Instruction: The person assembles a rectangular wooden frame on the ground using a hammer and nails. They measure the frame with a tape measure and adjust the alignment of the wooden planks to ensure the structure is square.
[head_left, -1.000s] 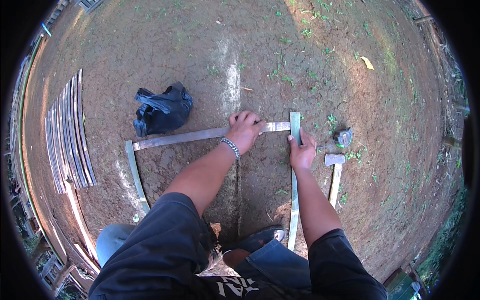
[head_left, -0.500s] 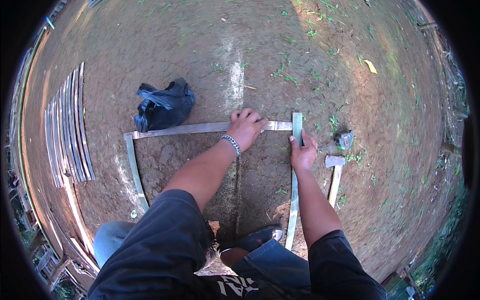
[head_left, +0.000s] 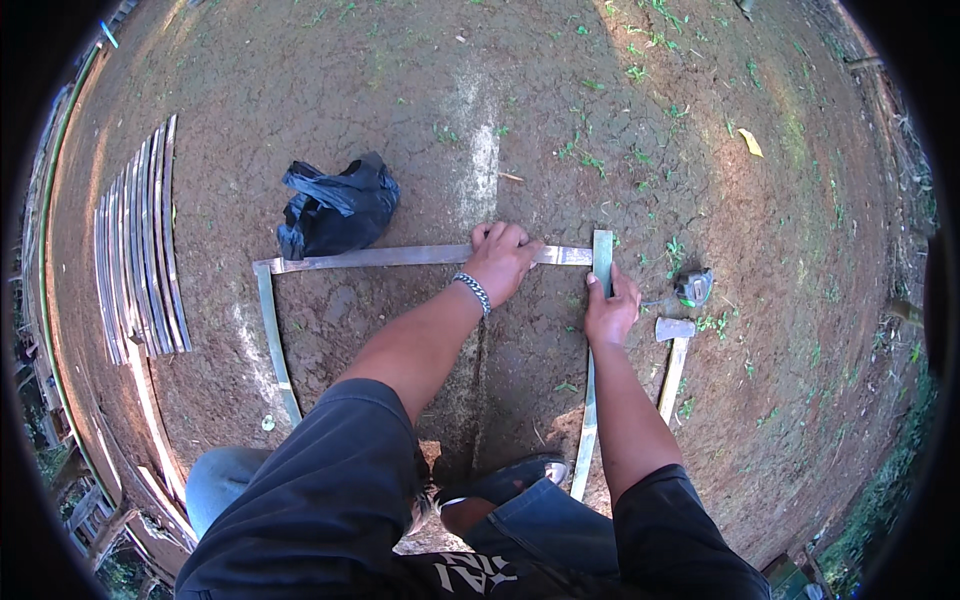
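Three flat bamboo strips form an open frame on the dirt. My left hand (head_left: 503, 262) is closed over the brownish cross strip (head_left: 390, 257), right of its middle. At the right corner, my right hand (head_left: 613, 308) grips the upper part of a green side strip (head_left: 588, 420), its thumb against the inner edge. The cross strip's right end meets this green strip just above my right hand. Another green strip (head_left: 275, 340) runs from the cross strip's left end toward my knee. A black plastic bag (head_left: 345, 210) touches the cross strip's far edge.
Right of my right hand lie a tape measure (head_left: 694, 288) and a hatchet (head_left: 673, 370) with a pale handle. Several narrow strips (head_left: 150, 240) are laid side by side at the far left. My sandalled foot (head_left: 520, 478) is inside the frame.
The whole scene has shifted slightly right and down in view. Both hands keep their holds on the strips, with little visible movement between them.
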